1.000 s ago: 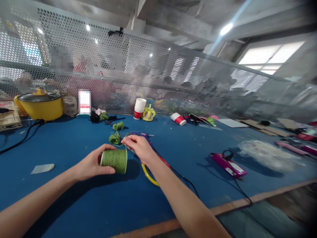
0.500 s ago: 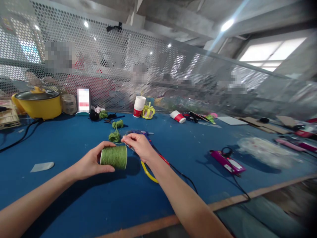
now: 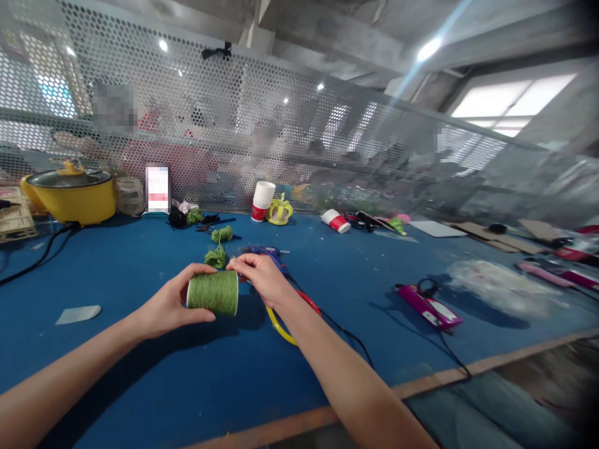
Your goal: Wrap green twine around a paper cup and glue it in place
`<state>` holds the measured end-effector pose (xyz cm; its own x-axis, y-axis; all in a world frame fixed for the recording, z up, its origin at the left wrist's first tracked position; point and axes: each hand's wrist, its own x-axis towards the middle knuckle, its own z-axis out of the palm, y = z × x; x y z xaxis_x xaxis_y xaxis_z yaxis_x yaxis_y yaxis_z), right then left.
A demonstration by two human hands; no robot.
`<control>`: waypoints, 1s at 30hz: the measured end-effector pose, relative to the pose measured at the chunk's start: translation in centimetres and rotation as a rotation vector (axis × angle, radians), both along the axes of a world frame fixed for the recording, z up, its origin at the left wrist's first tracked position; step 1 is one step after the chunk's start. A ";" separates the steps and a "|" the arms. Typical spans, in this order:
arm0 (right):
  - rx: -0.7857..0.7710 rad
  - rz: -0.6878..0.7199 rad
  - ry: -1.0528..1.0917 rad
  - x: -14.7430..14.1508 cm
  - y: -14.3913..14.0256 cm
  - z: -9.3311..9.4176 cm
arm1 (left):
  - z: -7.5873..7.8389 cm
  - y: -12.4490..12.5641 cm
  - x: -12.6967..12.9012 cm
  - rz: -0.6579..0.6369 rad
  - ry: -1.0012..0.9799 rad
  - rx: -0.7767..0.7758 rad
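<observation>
Green thread spool [image 3: 213,292] clasped in left hand [image 3: 166,305], right hand [image 3: 262,279] pinching its thread, yarn tufts [image 3: 216,255] just beyond.

Left hand [image 3: 169,305] gripping green thread spool [image 3: 213,292], right hand [image 3: 262,279] pinching its end (blue table [image 3: 140,374])

The right hand [image 3: 264,279] has closed in until its fingertips touch the green spool [image 3: 213,292].

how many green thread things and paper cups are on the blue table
green thread spool, held in the left hand: 1
loose green thread bundles: 3
paper cups, one upright, one on its side: 2
total: 6
</observation>
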<state>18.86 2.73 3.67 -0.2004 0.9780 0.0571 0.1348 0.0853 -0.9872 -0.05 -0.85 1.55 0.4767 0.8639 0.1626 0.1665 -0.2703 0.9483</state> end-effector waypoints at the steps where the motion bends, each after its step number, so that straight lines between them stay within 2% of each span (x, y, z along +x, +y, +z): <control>1: -0.005 0.004 0.010 0.0 0.1 -0.1 | 0.0 0.0 0.0 0.000 -0.013 -0.010; 5: -0.062 0.020 0.081 0.0 0.1 -0.3 | 0.0 0.0 0.1 -0.004 -0.048 -0.044; 10: -0.205 0.031 0.175 0.0 0.1 -0.3 | 0.2 0.0 0.1 -0.012 -0.076 -0.081; 16: -0.276 0.067 0.189 0.1 0.0 0.1 | 0.1 -0.1 0.2 -0.033 -0.076 -0.045; 19: -0.287 0.087 0.186 0.1 -0.2 0.4 | -0.2 -0.1 0.1 -0.005 -0.017 0.076; 25: -0.312 0.129 0.175 0.3 -0.5 0.9 | -0.9 0.3 -0.2 0.033 0.101 0.461; 30: -0.310 0.129 0.132 0.7 -0.5 1.1 | -1.0 0.3 -0.3 0.017 0.186 0.653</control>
<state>19.60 2.28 4.78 -0.3344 0.9199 -0.2048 0.0117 -0.2133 -0.9769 -0.40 -0.53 0.54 0.5345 0.6242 0.5698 0.3204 -0.7735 0.5468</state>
